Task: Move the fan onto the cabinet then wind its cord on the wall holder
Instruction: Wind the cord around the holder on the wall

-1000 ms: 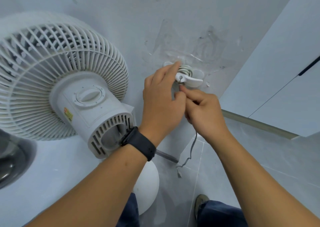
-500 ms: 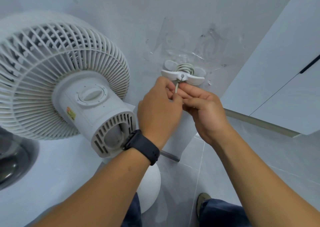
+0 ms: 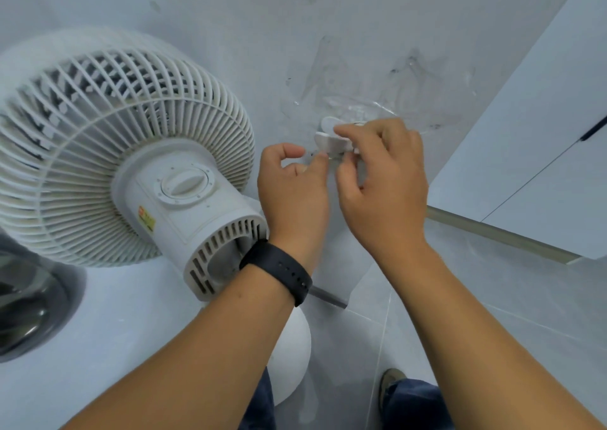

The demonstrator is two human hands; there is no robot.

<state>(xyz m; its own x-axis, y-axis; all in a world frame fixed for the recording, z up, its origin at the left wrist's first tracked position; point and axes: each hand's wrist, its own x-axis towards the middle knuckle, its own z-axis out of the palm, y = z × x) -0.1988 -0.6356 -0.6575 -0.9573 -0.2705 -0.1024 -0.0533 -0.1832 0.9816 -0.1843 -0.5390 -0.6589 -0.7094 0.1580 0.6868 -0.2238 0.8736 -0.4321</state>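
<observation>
The fan [image 3: 124, 154] is white plastic w/ a round ribbed grille, a knob on the motor housing and a yellow sticker beside it. It stands on the pale counter [image 3: 108, 324], left of my hands, close to the wall [image 3: 230, 19]. The wall holder [image 3: 330, 140] is a small white winged piece stuck on the wall under a clear film patch, right of the fan.

My left hand [image 3: 292, 193], w/ a black wristband [image 3: 279, 273], has fingers curled, thumb and forefinger pinching the thin cord [image 3: 333, 156] just below the holder. My right hand [image 3: 382, 180] covers most of the holder, fingers bent round it; can't tell exactly what it grips, prob. the cord end.

Vs. half a sec ago: the right hand has come up over the holder, hiding the wound coil that showed then; the left has slid off to the left. Fan hasn't moved.

A dark steel sink [image 3: 29, 305] sits at the counter's left edge; contents not visible.
</observation>
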